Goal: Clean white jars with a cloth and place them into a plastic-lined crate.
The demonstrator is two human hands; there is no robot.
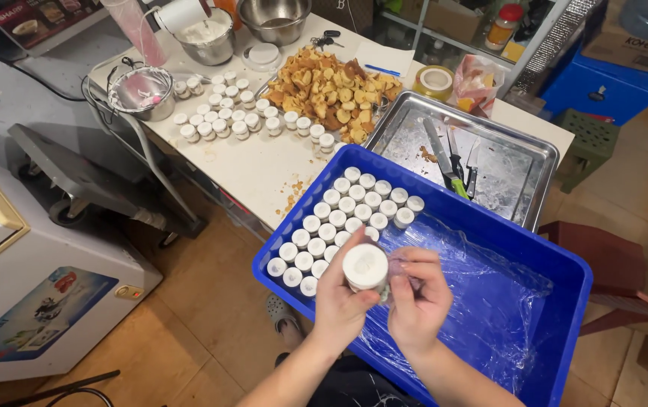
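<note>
My left hand (339,301) grips a small clear jar with a white lid (365,267), held up over the blue plastic crate (565,264). My right hand (418,298) pinches the side of the same jar, fingers curled against it. Below the hands, several rows of the same white-lidded jars (343,218) stand in the crate's left part. The crate is lined with clear plastic film (482,286).
A white table (263,162) carries more small jars (222,113), a heap of golden pastry pieces (331,90), steel bowls (275,19), a tape roll (435,79) and a steel tray (520,143) with knives (452,162). A white freezer (30,301) stands at left, a red stool (603,264) at right.
</note>
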